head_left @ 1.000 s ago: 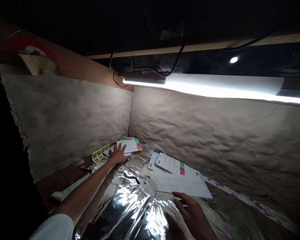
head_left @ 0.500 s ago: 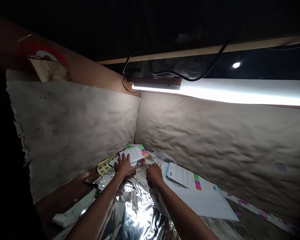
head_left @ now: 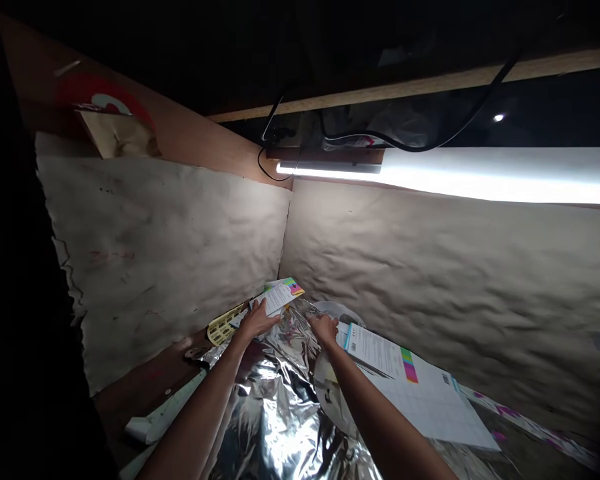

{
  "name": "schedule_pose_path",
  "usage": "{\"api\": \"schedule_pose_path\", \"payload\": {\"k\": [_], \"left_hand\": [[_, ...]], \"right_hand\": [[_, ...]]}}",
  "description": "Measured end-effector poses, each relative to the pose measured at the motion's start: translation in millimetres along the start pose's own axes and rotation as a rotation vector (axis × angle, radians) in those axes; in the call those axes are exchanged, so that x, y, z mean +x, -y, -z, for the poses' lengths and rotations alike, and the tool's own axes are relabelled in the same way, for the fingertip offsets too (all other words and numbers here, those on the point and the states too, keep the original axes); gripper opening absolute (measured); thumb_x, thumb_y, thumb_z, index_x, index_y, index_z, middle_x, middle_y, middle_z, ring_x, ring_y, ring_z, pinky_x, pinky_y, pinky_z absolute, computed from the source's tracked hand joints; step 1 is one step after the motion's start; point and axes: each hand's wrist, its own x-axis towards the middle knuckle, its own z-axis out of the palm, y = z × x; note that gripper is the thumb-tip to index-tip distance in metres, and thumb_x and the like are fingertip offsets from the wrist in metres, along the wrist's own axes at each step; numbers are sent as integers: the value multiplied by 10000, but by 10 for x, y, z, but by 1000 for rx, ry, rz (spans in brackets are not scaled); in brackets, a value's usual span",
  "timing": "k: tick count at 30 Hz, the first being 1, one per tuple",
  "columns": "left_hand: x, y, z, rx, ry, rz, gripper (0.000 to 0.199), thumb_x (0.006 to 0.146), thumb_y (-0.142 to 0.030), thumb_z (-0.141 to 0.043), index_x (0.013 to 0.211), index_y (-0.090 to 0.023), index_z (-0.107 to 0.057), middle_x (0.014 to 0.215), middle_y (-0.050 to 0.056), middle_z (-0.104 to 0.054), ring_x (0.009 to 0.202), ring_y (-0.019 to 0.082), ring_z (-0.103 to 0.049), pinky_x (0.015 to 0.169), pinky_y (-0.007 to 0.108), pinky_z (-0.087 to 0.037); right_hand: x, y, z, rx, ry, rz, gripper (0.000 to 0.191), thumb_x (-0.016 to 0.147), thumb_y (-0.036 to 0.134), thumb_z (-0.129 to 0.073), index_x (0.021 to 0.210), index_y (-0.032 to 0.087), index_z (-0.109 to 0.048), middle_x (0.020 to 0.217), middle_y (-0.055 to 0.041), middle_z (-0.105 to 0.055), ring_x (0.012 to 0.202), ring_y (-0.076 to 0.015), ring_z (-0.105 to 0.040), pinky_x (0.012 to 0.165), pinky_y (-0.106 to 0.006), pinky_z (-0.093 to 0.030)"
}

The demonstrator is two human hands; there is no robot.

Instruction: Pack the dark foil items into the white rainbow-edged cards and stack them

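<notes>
Shiny silver film [head_left: 285, 400] spreads over the work surface between my forearms. My left hand [head_left: 256, 321] has its fingers spread at the near edge of a white printed card pack [head_left: 275, 298] with a coloured end, at the back corner. To the right, my right hand [head_left: 324, 328] is closed on the upper edge of the silver film. Another printed pack [head_left: 377, 351] with a coloured stripe lies on white sheets [head_left: 430, 407] to the right of my right hand.
A yellow label sheet [head_left: 225, 327] lies left of the card pack. A clear round plastic piece [head_left: 333, 393] is under my right forearm. Paper-covered walls meet behind, below a lit tube lamp [head_left: 330, 173]. A white roll [head_left: 143, 429] is at the lower left.
The camera view has shifted, so the scene sits further right. My right hand has moved slightly up the film, and my left hand has slid toward the near edge of the card pack.
</notes>
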Motion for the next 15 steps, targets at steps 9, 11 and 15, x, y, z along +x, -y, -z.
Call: {"api": "schedule_pose_path", "payload": {"k": [9,11,15], "left_hand": [[-70,-64,-66,47,20,41,1040,733,-686,-564,1556,-194,-158,1629,155,-67,1412,451,-268,1062,532,-317],[-94,-88,-91,78,26,48,1027,748,-678,-538,1559,-191,-138,1629,157,-60,1419,459,-238,1063,569,-301],[-155,-136,-137,141,12,67,1046,729,-659,-555,1557,-174,-137,1625,185,-44,1440,478,-129,1052,646,-256]], "right_hand": [[300,59,169,45,-1,16,326,939,355,-598,1208,170,-585,1209,-84,-610,1027,-218,-626,867,-423,-541],[334,95,190,31,0,43,310,940,351,-598,1192,171,-594,1204,-82,-614,1028,-216,-625,873,-423,-539],[353,106,230,-3,-14,88,303,943,351,-592,1190,175,-597,1211,-82,-612,1039,-218,-621,884,-428,-533]]}}
